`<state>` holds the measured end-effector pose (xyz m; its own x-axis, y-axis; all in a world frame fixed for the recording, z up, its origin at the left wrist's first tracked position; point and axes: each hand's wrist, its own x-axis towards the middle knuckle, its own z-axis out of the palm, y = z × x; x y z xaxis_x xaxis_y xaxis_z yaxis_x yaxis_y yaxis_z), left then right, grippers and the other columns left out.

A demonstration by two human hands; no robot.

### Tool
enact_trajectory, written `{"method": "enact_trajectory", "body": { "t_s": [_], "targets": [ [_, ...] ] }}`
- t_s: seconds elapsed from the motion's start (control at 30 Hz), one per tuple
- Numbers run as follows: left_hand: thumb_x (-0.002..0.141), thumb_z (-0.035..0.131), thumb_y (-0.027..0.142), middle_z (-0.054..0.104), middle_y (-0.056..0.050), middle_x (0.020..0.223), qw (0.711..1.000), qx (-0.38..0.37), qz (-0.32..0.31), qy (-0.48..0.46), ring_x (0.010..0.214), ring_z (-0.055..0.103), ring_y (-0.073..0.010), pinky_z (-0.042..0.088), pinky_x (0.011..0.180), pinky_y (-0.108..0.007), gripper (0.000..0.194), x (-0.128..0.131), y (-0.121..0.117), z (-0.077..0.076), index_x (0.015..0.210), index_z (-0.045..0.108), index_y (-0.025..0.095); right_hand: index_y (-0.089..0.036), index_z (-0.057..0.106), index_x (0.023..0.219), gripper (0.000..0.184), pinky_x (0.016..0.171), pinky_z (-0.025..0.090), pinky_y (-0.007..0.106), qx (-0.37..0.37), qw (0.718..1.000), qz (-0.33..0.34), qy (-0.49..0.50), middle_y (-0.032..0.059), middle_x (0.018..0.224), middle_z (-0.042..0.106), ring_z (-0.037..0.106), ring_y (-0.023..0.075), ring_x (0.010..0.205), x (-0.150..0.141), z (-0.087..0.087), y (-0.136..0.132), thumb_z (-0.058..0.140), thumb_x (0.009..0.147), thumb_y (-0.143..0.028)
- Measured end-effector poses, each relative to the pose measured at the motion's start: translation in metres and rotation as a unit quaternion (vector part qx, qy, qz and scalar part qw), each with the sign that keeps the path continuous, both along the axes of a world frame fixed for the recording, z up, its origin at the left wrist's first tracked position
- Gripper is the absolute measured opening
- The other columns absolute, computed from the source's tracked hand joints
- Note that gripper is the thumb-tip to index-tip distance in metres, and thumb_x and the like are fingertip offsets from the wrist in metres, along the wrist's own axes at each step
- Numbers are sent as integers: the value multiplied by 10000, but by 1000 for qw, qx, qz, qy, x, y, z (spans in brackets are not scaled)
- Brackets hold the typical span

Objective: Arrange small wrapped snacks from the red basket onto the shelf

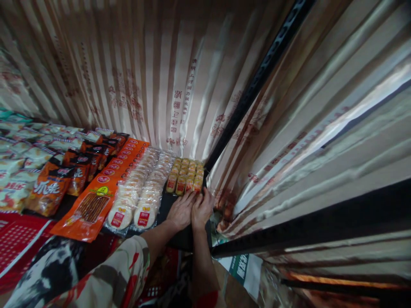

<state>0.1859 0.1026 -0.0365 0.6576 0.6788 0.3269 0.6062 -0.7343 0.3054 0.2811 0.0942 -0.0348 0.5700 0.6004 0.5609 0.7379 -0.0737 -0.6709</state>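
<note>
My left hand (181, 210) and my right hand (203, 207) are side by side at the front edge of a block of small yellow packaged snacks (185, 173) with red labels. The fingers of both hands close on the front-right packs, and the fingertips are partly hidden against them. These packs stand in tight rows on a black shelf (167, 205), in its right corner. Just left of them lie two rows of clear-wrapped round white rice crackers (144, 216) with red labels.
Orange packets of brown sticks (93, 205) overlap farther left, beside orange-brown snack bags (49, 184) and white bags (16, 188). A black metal post (253, 90) rises at the shelf's right corner. Pleated printed cloth (154, 64) hangs behind. A red basket (22, 239) sits below left.
</note>
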Motion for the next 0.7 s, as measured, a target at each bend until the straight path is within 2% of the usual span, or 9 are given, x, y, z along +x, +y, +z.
{"method": "enact_trajectory", "body": {
  "t_s": [0.13,0.27,0.37,0.5,0.7],
  "targets": [
    [870,399,276,356,-116,1427,1000,-14,3,-1,1346,246,-241,304,1024,-362,517,2,1,0,1366,341,143,-132,614,1044,357,884,419,372,-14,998,53,-15,121,1015,630,540,211,987,-8,15,8,356,879,-315],
    [863,418,269,476,-112,1339,998,-67,15,-13,1264,386,-232,296,1043,-369,456,4,2,-3,1305,438,158,-134,609,1096,360,891,413,354,-64,995,81,-8,111,1053,625,531,212,991,-15,31,28,404,860,-314],
    [867,402,240,526,-92,1295,995,-96,7,-29,1223,434,-224,295,1055,-376,407,3,3,-3,1258,494,175,-158,600,1127,361,871,413,353,-112,990,77,-30,114,1078,608,522,223,1004,-18,40,42,423,849,-304],
    [849,430,256,531,-101,1290,992,-113,-17,-61,1220,439,-241,273,1076,-419,432,1,3,-3,1267,489,163,-210,641,1045,290,824,416,332,-168,981,74,-62,90,1049,606,525,218,969,-16,44,53,470,825,-292],
    [847,423,271,488,-114,1328,993,-82,-24,-80,1257,394,-239,285,1071,-434,473,1,3,-11,1304,442,153,-236,654,857,185,667,421,275,-186,978,85,-42,41,963,603,556,166,780,-10,41,60,487,808,-296]
  ]
}}
